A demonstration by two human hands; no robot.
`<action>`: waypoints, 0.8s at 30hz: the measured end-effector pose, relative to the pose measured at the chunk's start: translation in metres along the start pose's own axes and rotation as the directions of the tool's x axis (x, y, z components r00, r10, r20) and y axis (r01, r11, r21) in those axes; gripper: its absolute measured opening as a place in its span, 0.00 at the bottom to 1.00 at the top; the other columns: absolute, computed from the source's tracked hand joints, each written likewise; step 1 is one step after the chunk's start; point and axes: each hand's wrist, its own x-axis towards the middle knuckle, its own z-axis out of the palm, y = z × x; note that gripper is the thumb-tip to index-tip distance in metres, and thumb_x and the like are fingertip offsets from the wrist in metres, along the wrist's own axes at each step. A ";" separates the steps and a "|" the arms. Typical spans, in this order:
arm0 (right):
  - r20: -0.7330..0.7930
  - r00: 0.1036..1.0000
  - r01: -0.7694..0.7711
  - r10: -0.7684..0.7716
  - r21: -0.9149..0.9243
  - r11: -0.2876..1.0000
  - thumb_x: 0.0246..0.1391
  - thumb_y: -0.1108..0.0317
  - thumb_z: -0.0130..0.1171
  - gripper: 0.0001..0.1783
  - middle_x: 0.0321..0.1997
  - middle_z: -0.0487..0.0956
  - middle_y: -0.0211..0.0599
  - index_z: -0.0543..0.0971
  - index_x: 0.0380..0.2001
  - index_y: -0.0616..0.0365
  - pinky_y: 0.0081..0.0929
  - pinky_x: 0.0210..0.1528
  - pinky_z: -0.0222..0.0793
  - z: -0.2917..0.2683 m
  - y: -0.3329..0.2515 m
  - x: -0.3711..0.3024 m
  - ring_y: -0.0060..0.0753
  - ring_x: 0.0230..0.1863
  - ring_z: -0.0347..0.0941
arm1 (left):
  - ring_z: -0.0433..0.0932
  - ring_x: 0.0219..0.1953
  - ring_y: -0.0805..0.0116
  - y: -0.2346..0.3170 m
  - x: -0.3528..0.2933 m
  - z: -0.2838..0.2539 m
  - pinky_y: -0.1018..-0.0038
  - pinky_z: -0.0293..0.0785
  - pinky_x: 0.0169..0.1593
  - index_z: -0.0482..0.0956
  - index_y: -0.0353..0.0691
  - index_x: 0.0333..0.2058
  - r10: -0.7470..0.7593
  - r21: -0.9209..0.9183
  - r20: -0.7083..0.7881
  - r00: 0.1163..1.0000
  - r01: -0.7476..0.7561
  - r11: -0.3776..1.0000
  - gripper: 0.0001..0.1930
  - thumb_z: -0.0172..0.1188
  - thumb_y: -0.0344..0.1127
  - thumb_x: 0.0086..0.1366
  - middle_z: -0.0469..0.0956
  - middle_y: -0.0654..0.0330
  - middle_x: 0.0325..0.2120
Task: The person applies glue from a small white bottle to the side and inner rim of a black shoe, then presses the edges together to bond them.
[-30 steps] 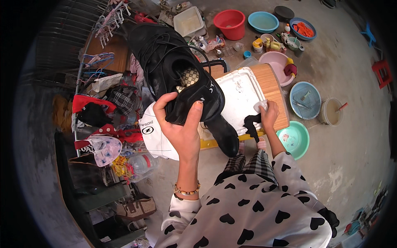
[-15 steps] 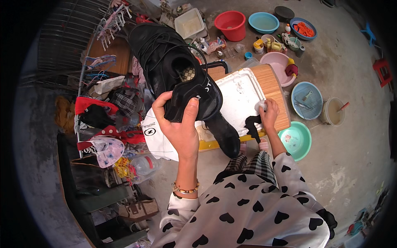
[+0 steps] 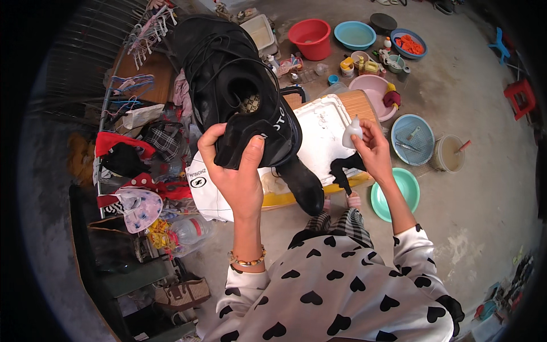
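Observation:
My left hand [image 3: 239,188] grips a black lace-up shoe [image 3: 225,74] by its heel, thumb on one side and fingers on the other. The shoe's opening faces up, showing a patterned insole. In my right hand [image 3: 374,153] is a small translucent white squeeze bottle [image 3: 352,135], pinched between thumb and fingers with its pointed tip upward. It is above the right edge of a white foam tray [image 3: 319,117]. A second black shoe [image 3: 302,185] lies below the held one at the near table edge. A crumpled black cloth [image 3: 343,169] hangs over the tray's near right corner.
The tray rests on a wood-grain table [image 3: 358,102]. A white printed sheet or bag [image 3: 208,191] is at its left. Basins crowd the floor: a red bucket [image 3: 310,41], a pink basin [image 3: 373,91] and a green basin [image 3: 395,195]. A clothes rack [image 3: 108,122] stands left.
My right hand has lifted the small bottle from the tray's right side and tipped it upright. The shoe in my left hand has shifted slightly left in view.

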 end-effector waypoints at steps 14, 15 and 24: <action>0.379 0.898 0.313 -0.224 -0.188 0.931 0.53 0.72 0.57 0.20 0.42 0.77 0.37 0.73 0.50 0.61 0.21 0.37 0.69 0.013 -0.189 -0.008 0.25 0.39 0.73 | 0.74 0.39 0.75 0.019 -0.008 0.007 0.80 0.69 0.47 0.62 0.36 0.48 -0.023 -0.236 0.108 0.994 0.048 0.970 0.23 0.62 0.24 0.56 0.74 0.58 0.38; 0.382 0.897 0.311 -0.222 -0.188 0.932 0.53 0.72 0.57 0.19 0.41 0.77 0.37 0.73 0.50 0.61 0.21 0.37 0.69 0.014 -0.191 -0.008 0.25 0.39 0.73 | 0.74 0.39 0.75 0.019 -0.008 0.007 0.80 0.70 0.47 0.62 0.36 0.48 -0.021 -0.241 0.115 0.993 0.049 0.969 0.23 0.62 0.24 0.56 0.74 0.58 0.38; 0.386 0.915 0.219 -0.121 -0.220 0.951 0.54 0.70 0.58 0.17 0.38 0.76 0.33 0.72 0.46 0.65 0.17 0.36 0.69 0.009 -0.210 -0.008 0.20 0.37 0.72 | 0.75 0.39 0.76 0.024 -0.008 0.012 0.80 0.70 0.46 0.64 0.36 0.48 -0.049 -0.281 0.160 0.986 0.093 0.955 0.22 0.63 0.25 0.56 0.75 0.59 0.38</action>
